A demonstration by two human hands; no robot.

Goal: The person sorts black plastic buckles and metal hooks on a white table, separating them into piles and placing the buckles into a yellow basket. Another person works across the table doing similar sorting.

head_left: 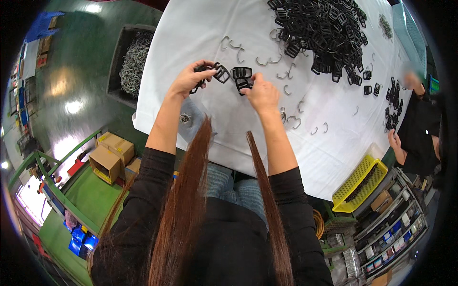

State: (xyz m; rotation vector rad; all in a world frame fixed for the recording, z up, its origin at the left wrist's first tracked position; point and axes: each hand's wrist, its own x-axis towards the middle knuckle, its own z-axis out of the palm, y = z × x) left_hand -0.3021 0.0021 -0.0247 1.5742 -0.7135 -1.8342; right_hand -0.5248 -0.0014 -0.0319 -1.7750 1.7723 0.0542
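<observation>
The left hand (190,79) hides a part of its black buckles (222,74). The upper edge cuts the pile (318,29). A co-worker (416,125) has a blurred head (413,71).

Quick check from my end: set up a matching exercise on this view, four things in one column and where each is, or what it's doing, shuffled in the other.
Column one
1. Heap of black buckles
2. Yellow basket
3. Dark bin of metal wire pieces
4. Left hand

Column two
A. Off the left edge of the white table
B. Gripping small black frames
C. On the tabletop, far side, toward the right
D. By the table's near right edge

Pairs: 1-C, 2-D, 3-A, 4-B
</observation>
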